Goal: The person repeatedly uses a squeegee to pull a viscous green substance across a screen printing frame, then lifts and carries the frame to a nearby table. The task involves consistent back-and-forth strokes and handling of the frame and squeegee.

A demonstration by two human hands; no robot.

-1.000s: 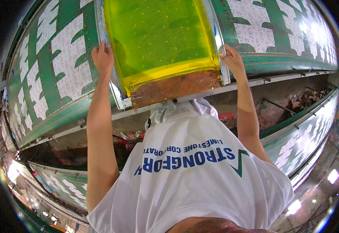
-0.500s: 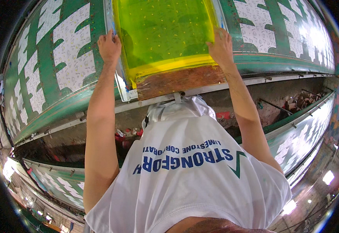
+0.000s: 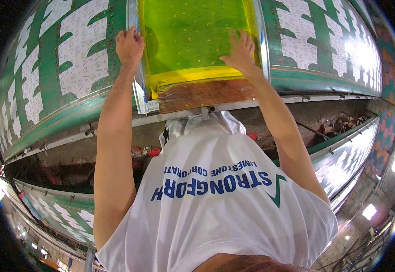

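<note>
A screen-printing frame (image 3: 264, 50) with bright yellow-green mesh (image 3: 193, 43) lies on a long green table ahead of me. A brown wooden strip (image 3: 206, 94) runs across its near end. At the frame's left side, my left hand (image 3: 130, 46) is closed, its fingers curled on the metal rail. My right hand (image 3: 243, 52) is over the right part of the mesh, open with fingers spread and nothing in them. Whether its palm touches the mesh I cannot tell.
White printed fabric pieces (image 3: 83, 59) lie on the green table to the left, and more pieces (image 3: 297, 34) to the right. A metal rail (image 3: 288, 98) edges the table on my side. Another green table (image 3: 342, 156) with white pieces stands behind me, beyond a littered gap.
My right hand has left the frame's right rail and moved inward over the mesh, fingers spreading. My left hand stays on the left rail. The whole view has shifted slightly.
</note>
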